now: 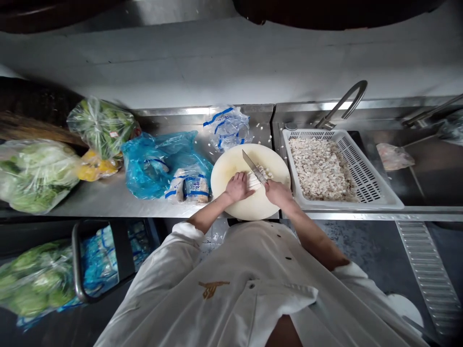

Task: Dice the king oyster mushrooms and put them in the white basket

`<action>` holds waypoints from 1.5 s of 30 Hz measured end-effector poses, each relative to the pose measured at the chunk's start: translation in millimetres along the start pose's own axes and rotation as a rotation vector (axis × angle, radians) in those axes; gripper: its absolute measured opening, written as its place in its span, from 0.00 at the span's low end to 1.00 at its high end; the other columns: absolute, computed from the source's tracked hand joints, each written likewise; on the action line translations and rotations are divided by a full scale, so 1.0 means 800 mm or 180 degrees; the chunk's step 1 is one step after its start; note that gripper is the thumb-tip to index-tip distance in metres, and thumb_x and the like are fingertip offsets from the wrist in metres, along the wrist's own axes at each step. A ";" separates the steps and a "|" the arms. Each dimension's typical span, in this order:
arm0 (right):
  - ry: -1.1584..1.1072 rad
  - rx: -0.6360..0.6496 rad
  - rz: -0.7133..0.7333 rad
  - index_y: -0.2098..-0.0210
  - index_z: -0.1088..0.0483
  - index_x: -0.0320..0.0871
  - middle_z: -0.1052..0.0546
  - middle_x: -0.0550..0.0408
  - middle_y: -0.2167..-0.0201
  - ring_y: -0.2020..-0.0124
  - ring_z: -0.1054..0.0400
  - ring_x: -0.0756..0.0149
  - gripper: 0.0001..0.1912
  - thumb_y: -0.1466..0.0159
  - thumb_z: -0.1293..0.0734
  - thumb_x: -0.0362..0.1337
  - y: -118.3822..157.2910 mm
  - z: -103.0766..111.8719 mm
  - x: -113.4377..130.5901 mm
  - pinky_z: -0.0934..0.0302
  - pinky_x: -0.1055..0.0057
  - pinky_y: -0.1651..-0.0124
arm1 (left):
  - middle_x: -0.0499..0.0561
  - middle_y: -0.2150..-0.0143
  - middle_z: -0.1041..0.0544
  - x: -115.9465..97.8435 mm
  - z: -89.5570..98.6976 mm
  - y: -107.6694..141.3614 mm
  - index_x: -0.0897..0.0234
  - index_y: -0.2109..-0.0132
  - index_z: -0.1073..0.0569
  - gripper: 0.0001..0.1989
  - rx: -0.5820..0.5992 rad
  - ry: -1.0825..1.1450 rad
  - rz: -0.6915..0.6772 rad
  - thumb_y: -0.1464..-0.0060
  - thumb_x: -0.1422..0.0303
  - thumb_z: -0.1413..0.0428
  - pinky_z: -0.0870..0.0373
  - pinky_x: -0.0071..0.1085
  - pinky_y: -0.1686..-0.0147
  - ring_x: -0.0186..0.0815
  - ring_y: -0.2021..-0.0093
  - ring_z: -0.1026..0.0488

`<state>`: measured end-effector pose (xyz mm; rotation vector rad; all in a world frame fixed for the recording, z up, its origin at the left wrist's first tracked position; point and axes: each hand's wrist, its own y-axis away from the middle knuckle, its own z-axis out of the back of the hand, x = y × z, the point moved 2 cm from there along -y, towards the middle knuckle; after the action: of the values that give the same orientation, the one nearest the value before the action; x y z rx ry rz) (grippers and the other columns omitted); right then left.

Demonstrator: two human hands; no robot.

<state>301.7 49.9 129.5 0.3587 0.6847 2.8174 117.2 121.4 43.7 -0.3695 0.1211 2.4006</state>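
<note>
On the round cream cutting board (231, 166), my left hand (238, 186) presses down on a bundle of white strips (253, 181) that look like mushroom. Its fingers are drawn together over the left end of them. My right hand (278, 193) is closed around the handle of a kitchen knife (253, 165). The blade slants up and left across the right part of the strips. Small cut white pieces (266, 172) lie just beyond the blade, to its right.
Right of the board, a white perforated basket (379, 193) holds many chopped pieces (318, 168), with a faucet (352, 99) behind. Leftward are a blue plastic bag (148, 168), packets (188, 187) and bagged greens (36, 173). A crumpled clear wrapper (229, 127) lies behind the board.
</note>
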 end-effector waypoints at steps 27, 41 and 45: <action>-0.0035 0.0231 -0.0004 0.38 0.32 0.40 0.19 0.37 0.48 0.45 0.23 0.51 0.23 0.21 0.50 0.43 0.003 -0.024 0.008 0.35 0.61 0.44 | 0.61 0.40 0.28 0.031 -0.008 0.030 0.62 0.35 0.32 0.30 -0.0177 0.0796 -0.0446 0.37 0.52 0.39 0.33 0.52 0.33 0.52 0.35 0.35; 0.0110 -0.0222 -0.0195 0.42 0.28 0.42 0.17 0.40 0.52 0.49 0.22 0.52 0.24 0.20 0.50 0.43 0.028 0.005 -0.016 0.35 0.64 0.47 | 0.59 0.40 0.27 0.015 0.018 0.012 0.61 0.42 0.25 0.18 -0.0472 0.0915 -0.0364 0.29 0.55 0.46 0.34 0.48 0.33 0.47 0.36 0.33; 0.0195 -0.0144 -0.0164 0.44 0.29 0.41 0.17 0.40 0.53 0.49 0.22 0.53 0.21 0.21 0.49 0.42 0.024 -0.004 -0.022 0.34 0.64 0.48 | 0.58 0.43 0.24 0.009 0.011 -0.042 0.61 0.45 0.24 0.13 -0.0382 0.1048 -0.0585 0.29 0.62 0.48 0.32 0.45 0.34 0.45 0.38 0.30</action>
<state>314.6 27.1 132.2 0.2442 0.6322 2.8000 132.1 153.3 50.7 -0.7964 0.0866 2.1547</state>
